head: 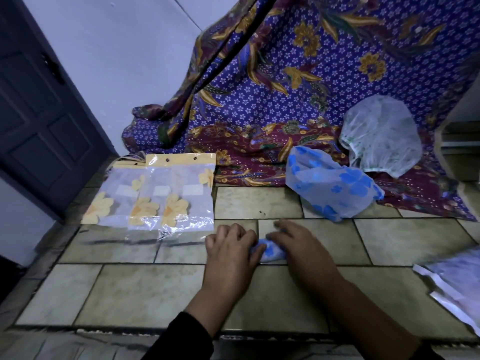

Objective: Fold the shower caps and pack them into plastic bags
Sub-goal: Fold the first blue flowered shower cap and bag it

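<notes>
A small folded shower cap (270, 252), white with blue flowers, lies on the tiled surface between my hands. My left hand (231, 249) presses on its left end and my right hand (298, 245) covers its right end, both with fingers curled over it. An unfolded blue-flowered shower cap (330, 188) lies further back on the right. A white shower cap with a green print (379, 136) rests behind it on the cloth. Three clear plastic bags with yellow flowers (155, 193) lie side by side at the back left.
A purple and maroon patterned cloth (259, 100) hangs and spreads across the back. More clear packets (457, 287) lie at the right edge. A dark door (39, 113) stands at the left. The tiled ledge (145, 289) ends in a front edge near me.
</notes>
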